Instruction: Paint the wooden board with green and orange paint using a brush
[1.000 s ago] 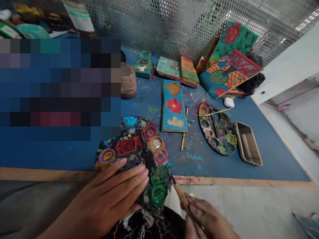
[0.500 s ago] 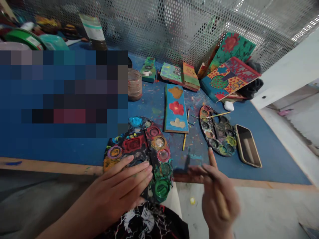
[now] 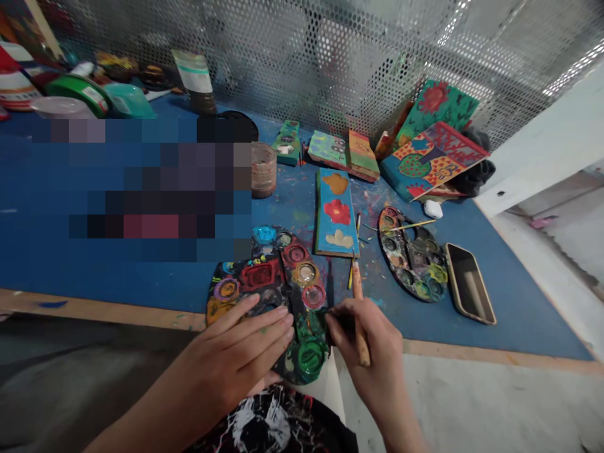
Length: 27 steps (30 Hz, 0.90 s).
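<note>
My left hand lies across a paint-covered black palette, fingers long over its top, and a bit of skin shows under its near edge. The palette overhangs the table's front edge. Its wells hold blue, red, orange and green paint. At its right rim, my right hand is closed around a wooden-handled paintbrush. Its fingertips are pinched beside the green wells, and the bristles cannot be made out. Farther back lies a blue board painted with brown, red and cream flower shapes.
A second palette with a thin brush across it lies on the right, beside a phone. A stained jar stands behind my palette. Painted boards lean near the perforated metal screen. The left part of the table is pixelated.
My right hand has moved left with the paintbrush, from beside the palette to its right rim. My left hand stays on the palette. The view has shifted slightly.
</note>
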Available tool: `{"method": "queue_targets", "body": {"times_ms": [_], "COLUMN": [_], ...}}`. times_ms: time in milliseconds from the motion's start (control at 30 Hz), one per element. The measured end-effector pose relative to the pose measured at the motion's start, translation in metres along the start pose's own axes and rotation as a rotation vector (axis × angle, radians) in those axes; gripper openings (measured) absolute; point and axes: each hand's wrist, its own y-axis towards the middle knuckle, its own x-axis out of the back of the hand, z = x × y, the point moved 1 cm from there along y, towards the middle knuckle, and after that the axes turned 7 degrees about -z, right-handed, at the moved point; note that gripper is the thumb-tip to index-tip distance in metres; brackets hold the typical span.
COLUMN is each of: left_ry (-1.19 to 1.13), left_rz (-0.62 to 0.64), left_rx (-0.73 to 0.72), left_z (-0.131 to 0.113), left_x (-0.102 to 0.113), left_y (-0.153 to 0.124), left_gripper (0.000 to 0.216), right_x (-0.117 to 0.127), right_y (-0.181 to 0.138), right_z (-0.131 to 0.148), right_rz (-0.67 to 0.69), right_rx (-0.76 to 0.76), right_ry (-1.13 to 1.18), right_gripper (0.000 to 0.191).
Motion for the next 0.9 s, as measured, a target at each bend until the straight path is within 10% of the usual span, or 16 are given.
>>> {"method": "queue_targets", "body": {"times_ms": [167, 333, 567, 900], "left_ry": [0.028, 0.126, 0.028, 0.003], "left_rz": [0.029, 0.127, -0.01, -0.031], "left_rx": [0.01, 0.007, 0.011, 0.028], "left_z": [-0.001, -0.004, -0.004, -0.005], "left_x": [0.002, 0.007, 0.01, 0.008], "left_y": [0.001, 0.003, 0.013, 0.015], "left_gripper": [0.03, 0.041, 0.026, 0.026], "right_x": [0.003, 0.031, 0.036, 0.02], "right_y": [0.003, 0.006, -0.021, -0.031], "right_z": [0.003, -0.013, -0.016, -0.015], "right_rz": [-0.005, -0.455, -0.304, -0.15], "right_rx": [0.124, -0.017, 0.103, 0.04], "right_ry": [-0.005, -0.188, -0.009, 0.013], "right_gripper": [0.014, 0.007, 0.039, 0.028]}}
